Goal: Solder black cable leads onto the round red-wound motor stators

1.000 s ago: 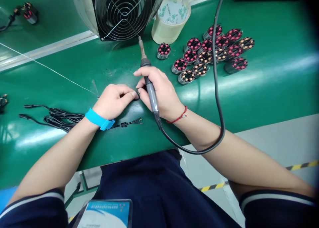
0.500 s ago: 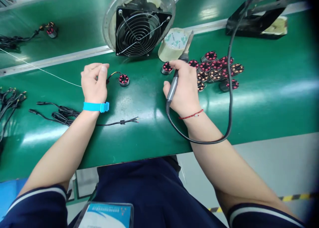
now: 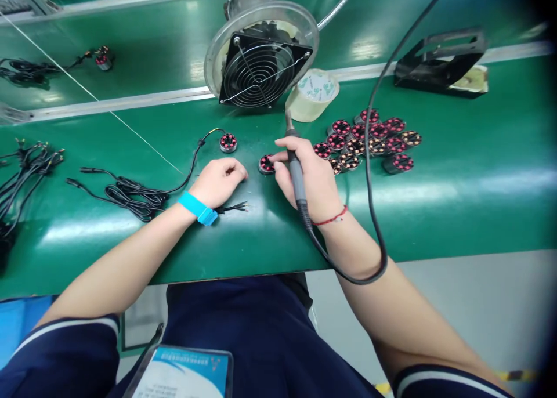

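Two bare hands rest on a green desk (image 3: 456, 195), seen from above by a camera on the person's head. The right hand (image 3: 311, 180) has its grip clamped on a soldering iron (image 3: 294, 165), fingers wrapped around the grey handle, with the metal tip pointing up and away from the person toward a small fan. A thick black cord (image 3: 374, 172) runs from the bottom of the handle, loops past the right wrist, then rises over the desk toward the top right. The fingertips of this hand touch a small round motor stator (image 3: 266, 164) with red windings, which sits on the desk between the two hands.

The left hand (image 3: 217, 180) lies on the desk just left of that stator, fingers curled loosely inward, with nothing visibly held. A bright blue wrist strap (image 3: 197, 207) circles its wrist. Bare wire ends (image 3: 235, 207) of a black cable lie just beside the wrist, on the side nearest the person.

A second stator (image 3: 228, 143), joined to a black cable (image 3: 130, 192), sits farther back, near the fan (image 3: 261, 67). The cable coils in a bundle to the left. A cluster of many similar stators (image 3: 369, 141) lies to the right of the right hand. A roll of clear tape (image 3: 312, 94) stands beside the fan. A black stand (image 3: 439, 58) sits at the far right rear of the desk.
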`<state>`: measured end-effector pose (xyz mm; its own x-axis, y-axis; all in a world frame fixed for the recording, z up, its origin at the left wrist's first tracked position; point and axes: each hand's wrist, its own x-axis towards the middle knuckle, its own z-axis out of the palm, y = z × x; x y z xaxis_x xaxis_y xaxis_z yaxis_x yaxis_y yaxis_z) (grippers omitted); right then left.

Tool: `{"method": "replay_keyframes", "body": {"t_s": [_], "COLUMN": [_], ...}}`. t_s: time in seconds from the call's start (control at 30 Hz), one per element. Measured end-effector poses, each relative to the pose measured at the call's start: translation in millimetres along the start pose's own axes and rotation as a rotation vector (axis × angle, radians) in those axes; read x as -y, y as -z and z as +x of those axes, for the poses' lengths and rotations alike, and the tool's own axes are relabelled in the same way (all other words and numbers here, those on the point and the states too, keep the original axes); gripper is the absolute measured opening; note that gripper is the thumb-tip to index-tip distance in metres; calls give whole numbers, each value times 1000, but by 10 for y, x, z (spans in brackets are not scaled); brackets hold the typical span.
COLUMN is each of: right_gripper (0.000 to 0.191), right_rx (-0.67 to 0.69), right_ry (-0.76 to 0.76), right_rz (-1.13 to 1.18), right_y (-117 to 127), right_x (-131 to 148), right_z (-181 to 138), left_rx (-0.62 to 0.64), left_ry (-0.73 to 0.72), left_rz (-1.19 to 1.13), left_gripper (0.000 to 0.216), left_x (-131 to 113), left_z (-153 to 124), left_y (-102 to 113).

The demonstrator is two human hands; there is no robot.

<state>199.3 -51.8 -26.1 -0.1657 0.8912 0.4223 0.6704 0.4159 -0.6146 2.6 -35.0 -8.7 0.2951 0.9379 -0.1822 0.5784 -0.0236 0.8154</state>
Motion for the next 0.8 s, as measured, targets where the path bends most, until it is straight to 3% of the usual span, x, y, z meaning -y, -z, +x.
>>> {"method": "replay_keyframes", "body": {"t_s": [0.13, 0.3, 0.5, 0.67, 0.8], "right_gripper": [47, 50, 52, 58, 56], "right_rx": [-22, 205, 312, 327, 327], "right_ry": [11, 110, 152, 186, 225], "right_rz": [124, 83, 14, 40, 58], "right_y": [-40, -41, 31, 69, 40], "right_x": [-60, -133, -42, -78, -67], "right_z": [-43, -30, -53, -53, -65], "left_rx": [-28, -13, 87, 174, 139], "left_ry": [27, -23, 73, 90, 38], "left_rz": [-86, 9, 94, 72, 40], "left_gripper": [17, 15, 26, 28, 20], "left_x": [33, 68, -2, -8, 23], "left_z": [53, 64, 41, 30, 39], "left_y": [91, 109, 177, 176, 114]}}
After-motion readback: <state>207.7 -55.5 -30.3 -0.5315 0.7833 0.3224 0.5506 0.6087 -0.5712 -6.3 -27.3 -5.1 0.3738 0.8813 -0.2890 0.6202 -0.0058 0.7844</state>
